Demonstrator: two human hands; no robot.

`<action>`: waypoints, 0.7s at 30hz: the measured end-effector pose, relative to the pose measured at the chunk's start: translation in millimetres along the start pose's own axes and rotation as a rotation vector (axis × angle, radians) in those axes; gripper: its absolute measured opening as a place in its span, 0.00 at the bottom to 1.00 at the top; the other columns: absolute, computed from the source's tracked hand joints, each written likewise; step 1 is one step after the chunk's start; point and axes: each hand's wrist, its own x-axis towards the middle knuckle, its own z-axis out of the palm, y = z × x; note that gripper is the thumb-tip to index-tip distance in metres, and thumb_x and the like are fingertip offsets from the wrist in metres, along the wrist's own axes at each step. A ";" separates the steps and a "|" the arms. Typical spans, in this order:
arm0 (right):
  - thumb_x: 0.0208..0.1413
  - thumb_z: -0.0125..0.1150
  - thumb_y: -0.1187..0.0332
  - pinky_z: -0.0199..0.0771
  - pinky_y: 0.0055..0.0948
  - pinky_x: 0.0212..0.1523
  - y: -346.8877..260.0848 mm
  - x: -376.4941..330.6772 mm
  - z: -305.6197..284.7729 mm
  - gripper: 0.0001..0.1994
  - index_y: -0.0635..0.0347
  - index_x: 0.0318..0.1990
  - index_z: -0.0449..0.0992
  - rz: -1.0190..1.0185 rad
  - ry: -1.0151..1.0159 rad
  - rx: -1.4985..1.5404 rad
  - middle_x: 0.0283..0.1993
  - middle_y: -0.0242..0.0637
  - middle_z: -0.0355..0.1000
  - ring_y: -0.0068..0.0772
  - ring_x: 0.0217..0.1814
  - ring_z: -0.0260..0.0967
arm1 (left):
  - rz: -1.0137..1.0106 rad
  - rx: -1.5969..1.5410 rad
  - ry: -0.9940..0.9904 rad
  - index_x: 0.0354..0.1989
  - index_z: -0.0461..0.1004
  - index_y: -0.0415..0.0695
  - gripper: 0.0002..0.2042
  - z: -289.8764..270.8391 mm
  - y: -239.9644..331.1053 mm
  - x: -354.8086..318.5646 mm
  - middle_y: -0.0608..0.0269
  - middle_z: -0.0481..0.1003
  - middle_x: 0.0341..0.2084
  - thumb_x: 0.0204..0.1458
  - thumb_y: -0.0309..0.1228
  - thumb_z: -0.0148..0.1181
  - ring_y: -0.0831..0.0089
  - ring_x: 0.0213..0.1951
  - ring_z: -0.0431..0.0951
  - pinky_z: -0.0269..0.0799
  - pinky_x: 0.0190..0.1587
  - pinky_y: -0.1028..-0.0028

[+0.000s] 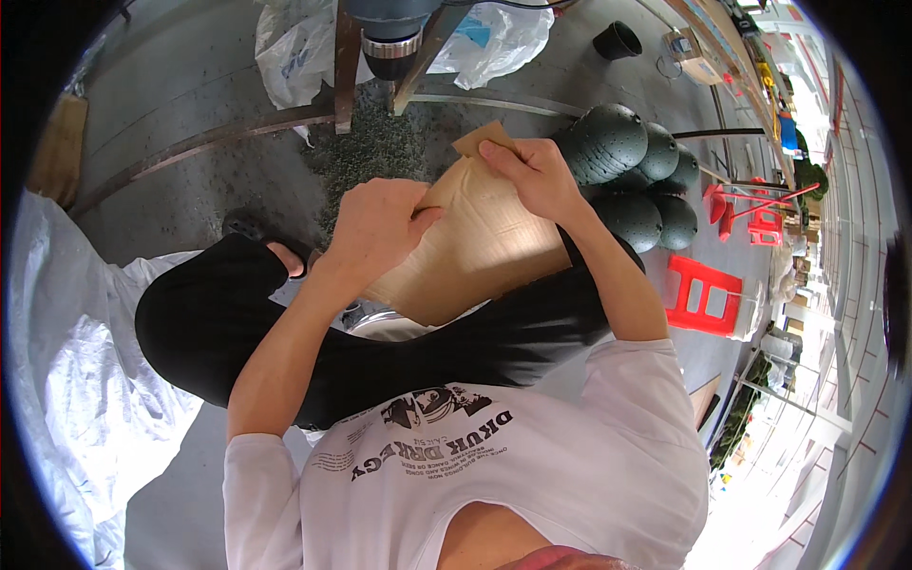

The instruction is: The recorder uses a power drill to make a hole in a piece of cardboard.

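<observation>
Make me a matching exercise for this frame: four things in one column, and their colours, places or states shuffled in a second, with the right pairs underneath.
Things
1. Cardboard
2. Bucket
3. Nearest stool
4. Round objects

Descriptions
A. Red, right of the person
B. Dark green, clustered together
C. Held by the left hand and the right hand
D. Black, near the picture's top edge

Pairs: 1-C; 2-D; 3-A; 4-B
</observation>
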 end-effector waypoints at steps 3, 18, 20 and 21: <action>0.63 0.59 0.49 0.61 0.36 0.24 13.8 11.5 -2.8 0.27 0.71 0.27 0.75 0.114 0.023 -0.050 0.16 0.38 0.60 0.27 0.20 0.56 | 0.093 -0.015 0.122 0.27 0.76 0.39 0.17 7.1 0.6 -1.2 0.54 0.72 0.18 0.51 0.43 0.67 0.49 0.27 0.75 0.68 0.31 0.56; 0.66 0.59 0.53 0.62 0.20 0.29 -0.9 0.4 -48.3 0.20 0.65 0.40 0.82 0.052 -0.047 -0.035 0.25 0.18 0.68 0.09 0.29 0.59 | -0.150 -0.453 -0.067 0.42 0.80 0.36 0.13 -13.7 -19.1 2.6 0.55 0.80 0.25 0.54 0.33 0.67 0.75 0.27 0.76 0.71 0.36 0.71; 0.66 0.59 0.53 0.61 0.21 0.28 -2.4 -1.8 -49.3 0.20 0.65 0.39 0.83 0.092 -0.029 -0.004 0.24 0.18 0.66 0.09 0.28 0.57 | -0.166 -0.480 -0.142 0.42 0.81 0.38 0.14 -15.0 -19.2 1.9 0.51 0.79 0.25 0.53 0.36 0.67 0.64 0.27 0.76 0.71 0.36 0.67; 0.66 0.59 0.53 0.59 0.22 0.28 -2.2 -2.8 -50.1 0.20 0.64 0.39 0.83 0.129 -0.017 0.027 0.23 0.18 0.64 0.10 0.28 0.56 | -0.188 -0.506 -0.213 0.41 0.81 0.40 0.15 -15.1 -19.5 1.5 0.47 0.78 0.26 0.53 0.39 0.68 0.54 0.27 0.76 0.71 0.35 0.64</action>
